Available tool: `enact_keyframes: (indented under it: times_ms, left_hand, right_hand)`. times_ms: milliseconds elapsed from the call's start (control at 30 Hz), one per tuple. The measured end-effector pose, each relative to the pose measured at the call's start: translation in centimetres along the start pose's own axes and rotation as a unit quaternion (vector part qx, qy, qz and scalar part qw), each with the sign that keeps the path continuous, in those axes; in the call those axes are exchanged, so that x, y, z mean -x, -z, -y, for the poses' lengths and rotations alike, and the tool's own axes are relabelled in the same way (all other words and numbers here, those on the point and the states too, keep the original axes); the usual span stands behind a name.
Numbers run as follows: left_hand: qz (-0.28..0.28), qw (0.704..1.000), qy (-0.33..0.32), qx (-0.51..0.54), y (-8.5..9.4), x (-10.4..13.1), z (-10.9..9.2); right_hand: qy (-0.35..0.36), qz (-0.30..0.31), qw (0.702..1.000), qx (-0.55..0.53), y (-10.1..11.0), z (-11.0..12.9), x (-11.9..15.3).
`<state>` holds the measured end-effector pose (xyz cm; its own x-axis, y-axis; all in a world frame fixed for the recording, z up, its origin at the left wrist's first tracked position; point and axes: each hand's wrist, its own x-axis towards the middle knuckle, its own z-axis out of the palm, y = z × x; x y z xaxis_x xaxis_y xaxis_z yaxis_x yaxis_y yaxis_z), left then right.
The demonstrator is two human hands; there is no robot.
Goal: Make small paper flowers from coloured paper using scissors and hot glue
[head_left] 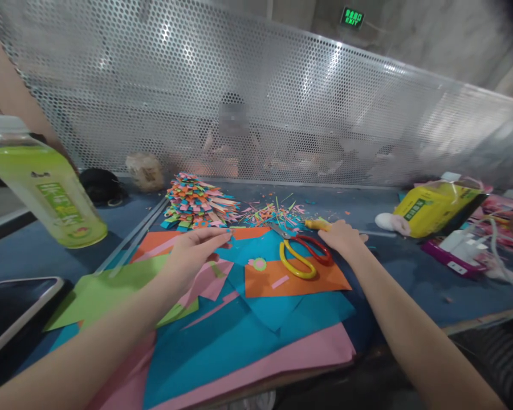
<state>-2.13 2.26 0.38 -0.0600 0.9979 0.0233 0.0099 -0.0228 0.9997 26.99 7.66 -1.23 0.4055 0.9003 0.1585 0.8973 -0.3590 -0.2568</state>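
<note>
My left hand [196, 247] is pinched above the paper sheets, thumb against fingers; whatever sits between the tips is too small to make out. My right hand [342, 236] is closed round a yellow tool [317, 224], mostly hidden by my fingers. Scissors [300, 259] with one red and one yellow handle lie between my hands, on an orange sheet [260, 285] and blue paper [222, 347]. A small round paper piece [260, 263], green and pink, lies beside them. Behind my left hand stands a cone of layered coloured paper strips [196, 202], with a heap of paper snippets [273, 213] to its right.
A green drink bottle [47, 188] and a phone [17, 307] are at left, near clear sticks [132, 239]. At right are a yellow-labelled bottle [436, 205] and a purple power strip [453, 256] with cables. A perforated metal panel [282, 114] borders the table's back.
</note>
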Motion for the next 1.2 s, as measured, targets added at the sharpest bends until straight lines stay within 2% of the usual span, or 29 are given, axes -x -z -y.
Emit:
enact_keyframes:
  times_ms: [100, 167, 267, 300, 367, 433, 467, 567, 633, 667, 700, 733, 767, 833, 900, 967, 1067, 1200]
  left_hand:
    - [0.018, 1.0, -0.007, 0.014, 0.0, 0.2, -0.1]
    - [0.022, 1.0, -0.011, 0.017, -0.1, 0.2, -0.1]
    - [0.03, 0.999, -0.026, 0.014, -0.2, 0.2, 0.0]
    - [0.034, 0.999, -0.033, 0.012, -0.2, 0.2, 0.1]
    - [0.04, 0.998, -0.049, 0.006, -0.2, 0.1, 0.2]
    - [0.041, 0.998, -0.057, 0.004, -0.2, 0.0, 0.3]
    - [0.038, 0.998, -0.059, 0.005, -0.2, -0.1, 0.3]
    - [0.027, 0.998, -0.052, 0.011, 0.0, -0.2, 0.4]
    - [0.022, 0.999, -0.046, 0.011, 0.0, -0.3, 0.4]
    - [0.021, 0.999, -0.043, 0.009, -0.1, -0.3, 0.4]
    - [0.021, 0.999, -0.041, 0.006, -0.1, -0.2, 0.4]
    - [0.021, 0.999, -0.039, 0.003, -0.1, -0.2, 0.3]
    - [0.021, 0.999, -0.038, 0.001, -0.2, -0.1, 0.3]
    - [0.019, 0.999, -0.04, -0.002, -0.3, 0.0, 0.1]
    - [0.015, 0.999, -0.041, -0.001, -0.3, 0.2, 0.0]
    - [0.013, 0.999, -0.039, 0.0, -0.4, 0.3, -0.1]
    - [0.017, 0.999, -0.04, -0.007, -0.4, 0.3, -0.1]
    - [0.022, 0.999, -0.043, -0.014, -0.4, 0.3, 0.0]
  right_hand:
    - [0.006, -0.046, 0.998, 0.038, 0.2, 0.7, 0.7]
    - [0.082, -0.064, 0.994, 0.044, 0.4, 1.7, 1.5]
    - [0.255, -0.052, 0.965, 0.035, 0.5, 3.5, 3.0]
    - [0.334, -0.033, 0.942, 0.026, 0.4, 4.0, 3.6]
    - [0.54, 0.03, 0.84, -0.053, 0.1, 4.9, 4.7]
    - [0.63, 0.139, 0.742, -0.183, -0.2, 5.3, 5.8]
    - [0.628, 0.208, 0.706, -0.253, -0.3, 5.3, 6.2]
    - [0.517, 0.398, 0.634, -0.416, -0.2, 4.8, 6.7]
    - [0.456, 0.48, 0.587, -0.467, 0.2, 4.3, 6.6]
    - [0.439, 0.5, 0.571, -0.481, 0.4, 4.2, 6.5]
    - [0.425, 0.503, 0.57, -0.491, 0.5, 4.2, 6.4]
    - [0.413, 0.489, 0.584, -0.499, 0.5, 4.2, 6.3]
    - [0.402, 0.457, 0.613, -0.504, 0.5, 4.4, 6.2]
    - [0.378, 0.362, 0.691, -0.498, 0.0, 4.9, 6.2]
    - [0.375, 0.267, 0.763, -0.453, -0.7, 5.3, 6.3]
    - [0.405, 0.201, 0.812, -0.37, -1.2, 5.5, 6.4]
    - [0.444, 0.157, 0.847, -0.246, -1.2, 5.5, 6.7]
    - [0.466, 0.137, 0.856, -0.18, -0.4, 5.6, 7.2]
